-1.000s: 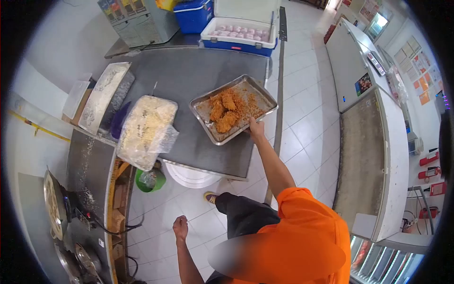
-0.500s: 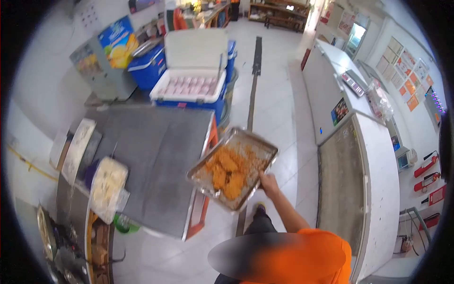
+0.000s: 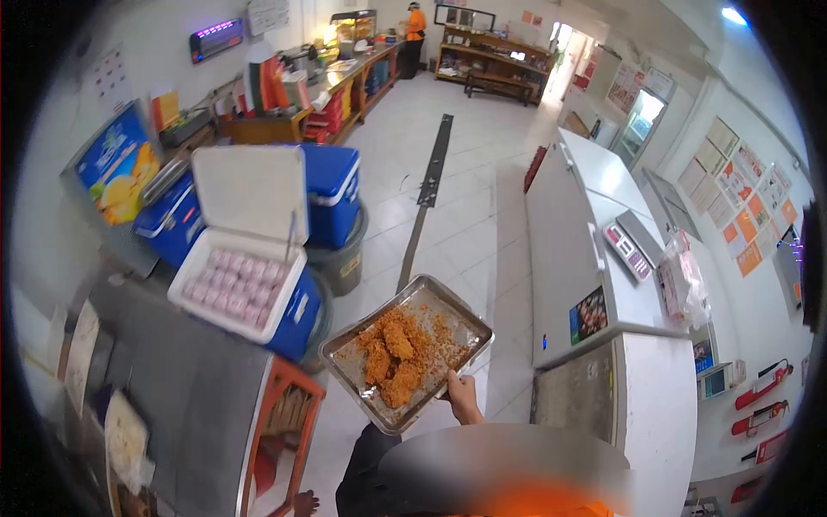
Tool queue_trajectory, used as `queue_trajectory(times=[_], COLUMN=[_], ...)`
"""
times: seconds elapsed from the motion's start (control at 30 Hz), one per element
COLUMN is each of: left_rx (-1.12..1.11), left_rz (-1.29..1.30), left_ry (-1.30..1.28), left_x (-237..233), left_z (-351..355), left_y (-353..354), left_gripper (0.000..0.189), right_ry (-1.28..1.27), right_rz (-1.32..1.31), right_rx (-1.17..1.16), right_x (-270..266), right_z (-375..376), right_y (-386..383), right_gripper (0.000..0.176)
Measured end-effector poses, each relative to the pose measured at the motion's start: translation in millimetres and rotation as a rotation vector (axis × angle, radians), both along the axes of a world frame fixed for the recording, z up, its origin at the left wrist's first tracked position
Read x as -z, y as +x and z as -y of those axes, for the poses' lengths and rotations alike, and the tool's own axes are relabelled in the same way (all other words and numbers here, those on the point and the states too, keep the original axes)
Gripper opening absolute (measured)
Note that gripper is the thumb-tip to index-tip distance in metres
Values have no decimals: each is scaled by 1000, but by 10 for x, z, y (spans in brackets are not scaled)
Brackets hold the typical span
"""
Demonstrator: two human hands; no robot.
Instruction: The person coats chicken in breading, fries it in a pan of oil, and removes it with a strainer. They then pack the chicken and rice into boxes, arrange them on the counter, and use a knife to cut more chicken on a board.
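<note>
My right hand [image 3: 463, 397] grips the lower right rim of a metal tray [image 3: 455, 312], fingers wrapped round its edge. On the tray lie several breaded orange-brown pieces [image 3: 401, 383] among loose crumbs. The tray hangs over the floor, slightly tilted. At the bottom edge my left hand [image 3: 306, 503] shows dark and only in part, low beside the red frame of the grey-topped table [image 3: 198, 370]. Its fingers look apart and nothing is seen in them.
An open cooler [image 3: 179, 297] with packed cups stands at the left, near a blue cooler [image 3: 332, 194]. White freezers [image 3: 564, 250] line the right, with a scale [image 3: 629, 252] on top. A person [image 3: 414, 39] in orange stands far back.
The view has tilted up and moved forward. The tray, still in my right hand, sits lower in view and past the table's corner. My left hand has come into view at the bottom.
</note>
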State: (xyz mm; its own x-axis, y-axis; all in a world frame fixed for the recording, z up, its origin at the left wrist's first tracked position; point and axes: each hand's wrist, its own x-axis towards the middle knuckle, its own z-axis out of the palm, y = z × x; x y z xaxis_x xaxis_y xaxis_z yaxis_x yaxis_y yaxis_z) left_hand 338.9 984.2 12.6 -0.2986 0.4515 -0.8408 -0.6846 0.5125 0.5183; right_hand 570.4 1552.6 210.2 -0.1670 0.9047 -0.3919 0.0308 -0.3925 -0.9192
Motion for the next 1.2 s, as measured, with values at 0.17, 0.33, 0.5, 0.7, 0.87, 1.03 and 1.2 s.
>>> queue_trajectory(times=[0.17, 0.33, 0.5, 0.7, 0.87, 1.03, 1.2], left_rx=[177, 879, 579, 588, 597, 372, 325], left_rz=[-397, -820, -876, -898, -497, -114, -101], left_ry=[-400, -407, 107, -67, -535, -668, -619], left_x=[-212, 608, -963, -511, -100, -733, -422], left_z=[-2829, -5886, -9348, -11329, -11352, -12314, -14117], left_y=[-792, -1711, -2109, -3005, -3327, -3509, -4586], left_gripper=[31, 40, 40, 42, 45, 45, 47], right_ry=[-98, 10, -44, 22, -52, -83, -40], right_rz=[-45, 40, -10, -62, -98, -89, -56], right_rx=[97, 157, 319, 264, 167, 21, -104], right_x=[-348, -25, -225, 124, -447, -328, 94], right_z=[-1663, -3475, -5366, -8041, -10054, -12051, -13854], right_y=[-192, -202, -550, -1413, -2801, -4331, -5968], right_gripper=[29, 26, 25, 24, 23, 25, 25])
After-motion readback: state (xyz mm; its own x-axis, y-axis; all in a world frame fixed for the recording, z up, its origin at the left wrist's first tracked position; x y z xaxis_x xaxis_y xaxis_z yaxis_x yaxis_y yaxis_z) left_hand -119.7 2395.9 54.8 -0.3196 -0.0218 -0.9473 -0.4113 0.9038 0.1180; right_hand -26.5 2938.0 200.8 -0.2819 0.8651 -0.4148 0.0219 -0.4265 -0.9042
